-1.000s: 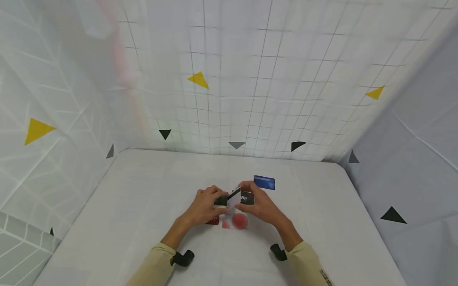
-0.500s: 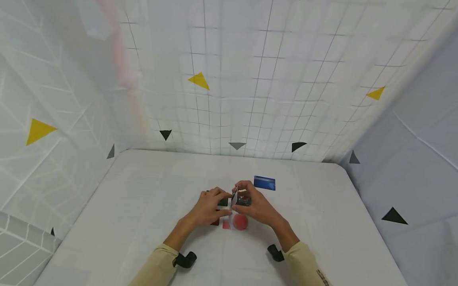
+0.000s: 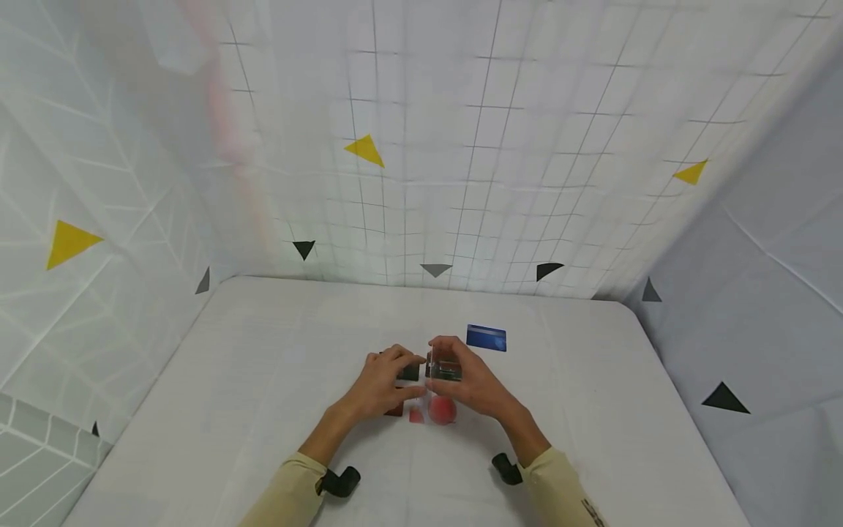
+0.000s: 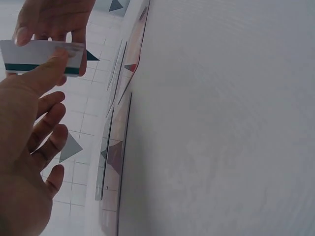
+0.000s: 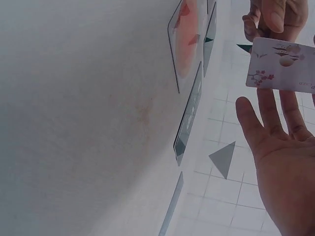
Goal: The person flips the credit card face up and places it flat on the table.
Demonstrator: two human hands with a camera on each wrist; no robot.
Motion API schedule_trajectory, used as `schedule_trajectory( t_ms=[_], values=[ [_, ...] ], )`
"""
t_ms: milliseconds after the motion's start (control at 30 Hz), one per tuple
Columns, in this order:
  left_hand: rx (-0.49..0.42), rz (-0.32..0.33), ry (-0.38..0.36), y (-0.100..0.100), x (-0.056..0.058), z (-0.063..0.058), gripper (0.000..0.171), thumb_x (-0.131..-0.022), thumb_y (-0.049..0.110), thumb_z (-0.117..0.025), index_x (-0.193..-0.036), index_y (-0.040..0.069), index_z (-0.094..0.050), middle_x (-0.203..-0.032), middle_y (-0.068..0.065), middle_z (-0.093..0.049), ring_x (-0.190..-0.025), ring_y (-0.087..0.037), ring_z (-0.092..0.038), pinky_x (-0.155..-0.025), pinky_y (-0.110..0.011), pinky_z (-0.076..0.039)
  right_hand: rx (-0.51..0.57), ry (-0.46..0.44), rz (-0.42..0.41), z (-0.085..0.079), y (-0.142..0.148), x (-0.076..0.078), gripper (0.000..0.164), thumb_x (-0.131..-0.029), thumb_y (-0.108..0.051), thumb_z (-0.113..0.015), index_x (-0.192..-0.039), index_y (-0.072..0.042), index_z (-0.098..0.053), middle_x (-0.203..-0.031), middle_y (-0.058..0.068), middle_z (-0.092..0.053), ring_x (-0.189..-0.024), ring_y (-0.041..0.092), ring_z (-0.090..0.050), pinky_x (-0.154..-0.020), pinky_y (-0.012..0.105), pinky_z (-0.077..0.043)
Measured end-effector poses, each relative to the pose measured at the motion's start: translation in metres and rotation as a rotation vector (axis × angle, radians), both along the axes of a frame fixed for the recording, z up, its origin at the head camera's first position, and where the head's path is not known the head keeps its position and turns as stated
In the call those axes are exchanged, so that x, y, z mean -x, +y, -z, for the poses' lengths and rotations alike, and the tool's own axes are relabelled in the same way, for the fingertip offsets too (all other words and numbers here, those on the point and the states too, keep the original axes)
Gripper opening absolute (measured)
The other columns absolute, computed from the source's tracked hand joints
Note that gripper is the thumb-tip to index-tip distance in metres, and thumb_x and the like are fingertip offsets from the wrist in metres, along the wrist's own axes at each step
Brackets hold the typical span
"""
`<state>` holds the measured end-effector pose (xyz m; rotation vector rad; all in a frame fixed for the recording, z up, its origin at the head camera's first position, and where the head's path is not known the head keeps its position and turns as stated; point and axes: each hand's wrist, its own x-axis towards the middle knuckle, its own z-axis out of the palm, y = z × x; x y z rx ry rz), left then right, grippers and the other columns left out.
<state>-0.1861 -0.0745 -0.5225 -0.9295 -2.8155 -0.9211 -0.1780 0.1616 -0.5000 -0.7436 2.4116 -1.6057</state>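
A white card (image 4: pixel 34 53) with a dark green stripe on its back stands on edge between my two hands. Its front in the right wrist view is pale, with a flower and pagoda print. My right hand (image 3: pixel 473 377) holds it by opposite edges, thumb nearer me. My left hand (image 3: pixel 382 380) is just left of it, and the left thumb overlaps the striped face in the left wrist view, other fingers loosely bent. Beneath the hands lie a dark card (image 3: pixel 408 372), a black VIP card (image 3: pixel 448 371), a red card (image 3: pixel 395 411) and a card with a red circle (image 3: pixel 442 410).
A blue card (image 3: pixel 486 338) lies beyond the right hand on the white-covered table (image 3: pixel 276 344). Dark camera mounts (image 3: pixel 340 482) sit at the wrists. White sheets (image 3: pixel 421 183) with grid lines and coloured triangles rise behind and beside the table.
The white card has turned from an angled face view to edge-on in the right hand. Both hands stay nearly in place, the left moving slightly right.
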Motion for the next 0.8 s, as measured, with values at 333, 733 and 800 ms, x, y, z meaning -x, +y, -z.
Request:
schedule_trajectory(
  t_ms=[333, 733, 800],
  values=[
    [-0.082, -0.025, -0.006, -0.007, 0.002, -0.005, 0.060, -0.087, 0.056, -0.072, -0.138, 0.026, -0.060, -0.124, 0.008, -0.056, -0.096, -0.011, -0.058, -0.099, -0.044, -0.033, -0.185, 0.095, 0.023, -0.005, 0.003, -0.003, 0.066, -0.087, -0.038, -0.079, -0.145, -0.035, -0.047, -0.128, -0.009, -0.051, -0.119, 0.015, -0.053, -0.101, 0.048, -0.048],
    [-0.104, 0.000, -0.004, -0.006, 0.000, -0.008, 0.068, -0.082, 0.054, -0.078, -0.140, 0.025, -0.059, -0.125, 0.007, -0.055, -0.104, -0.016, -0.058, -0.102, -0.046, -0.031, -0.526, 0.258, 0.086, -0.019, 0.003, -0.010, 0.064, -0.084, -0.039, -0.082, -0.142, -0.031, -0.058, -0.122, -0.005, -0.052, -0.112, 0.013, -0.050, -0.093, 0.037, -0.053],
    [-0.106, -0.001, -0.005, -0.006, 0.000, -0.009, 0.067, -0.082, 0.052, -0.079, -0.139, 0.025, -0.059, -0.125, 0.006, -0.055, -0.109, -0.018, -0.058, -0.103, -0.047, -0.031, -0.565, 0.275, 0.094, -0.020, 0.002, -0.010, 0.064, -0.083, -0.039, -0.083, -0.141, -0.030, -0.059, -0.122, -0.004, -0.053, -0.113, 0.014, -0.051, -0.094, 0.037, -0.053]
  ],
)
